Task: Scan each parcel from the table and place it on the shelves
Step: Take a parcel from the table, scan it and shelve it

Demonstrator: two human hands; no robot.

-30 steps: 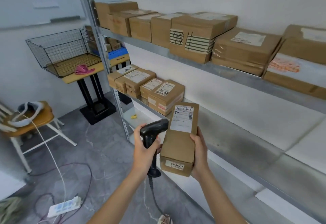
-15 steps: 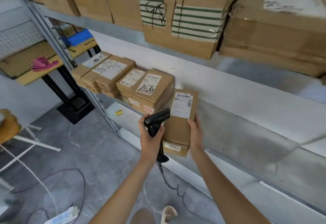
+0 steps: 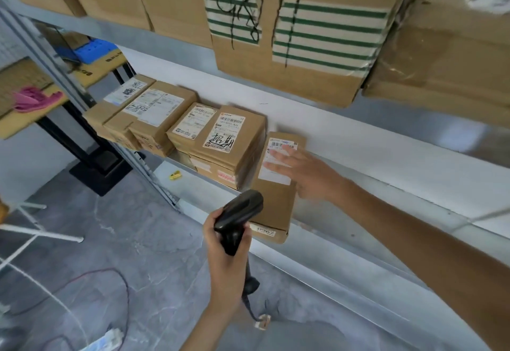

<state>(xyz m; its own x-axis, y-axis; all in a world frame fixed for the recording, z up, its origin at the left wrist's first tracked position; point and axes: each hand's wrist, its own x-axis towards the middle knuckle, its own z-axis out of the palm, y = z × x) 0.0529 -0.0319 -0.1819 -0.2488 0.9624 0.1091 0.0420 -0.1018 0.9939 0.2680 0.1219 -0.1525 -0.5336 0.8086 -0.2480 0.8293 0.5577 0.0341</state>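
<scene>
Parcel's down since half a second ago: the long brown cardboard parcel [image 3: 276,193] now lies flat on the grey metal shelf [image 3: 345,229], just beside the stacked boxes [image 3: 220,143]. My right hand [image 3: 306,174] lies flat on it, fingers straight. My left hand [image 3: 226,251] grips the black handheld barcode scanner [image 3: 237,218].

Probably a parcel storeroom: metal shelves [image 3: 345,174] stacked with labelled cardboard boxes [image 3: 226,140], bare grey floor [image 3: 138,240].

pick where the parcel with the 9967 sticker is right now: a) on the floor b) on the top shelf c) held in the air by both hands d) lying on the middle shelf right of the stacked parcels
d: the parcel lies flat on the shelf beside the stacked parcels, with the right hand open over its label and the left hand gripping the scanner.
</scene>
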